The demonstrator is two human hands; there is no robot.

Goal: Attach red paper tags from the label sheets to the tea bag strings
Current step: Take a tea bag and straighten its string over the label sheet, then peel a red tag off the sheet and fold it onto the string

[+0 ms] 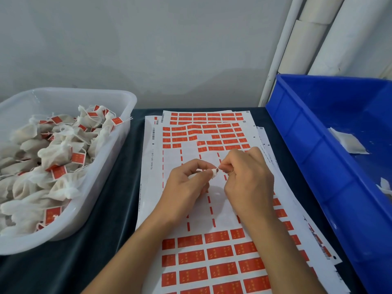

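Over the middle of the top label sheet (pixel 191 209), my left hand (pixel 186 187) holds a small white tea bag (pixel 196 174), mostly hidden in its curled fingers. Between thumb and forefinger it pinches a folded tag (pixel 214 172), white with a red edge. My right hand (pixel 246 177) meets it from the right, its fingertips pinching the same tag. Rows of red tags (pixel 218 251) remain on the sheet near me and at its far end (pixel 220 136). The string is too thin to make out.
A clear plastic tub (pixel 118 158) at the left is piled with tagged tea bags (pixel 57 153). A blue crate (pixel 314 158) at the right holds a few untagged bags (pixel 347 143). More label sheets lie stacked under the top one on a dark cloth (pixel 118 209).
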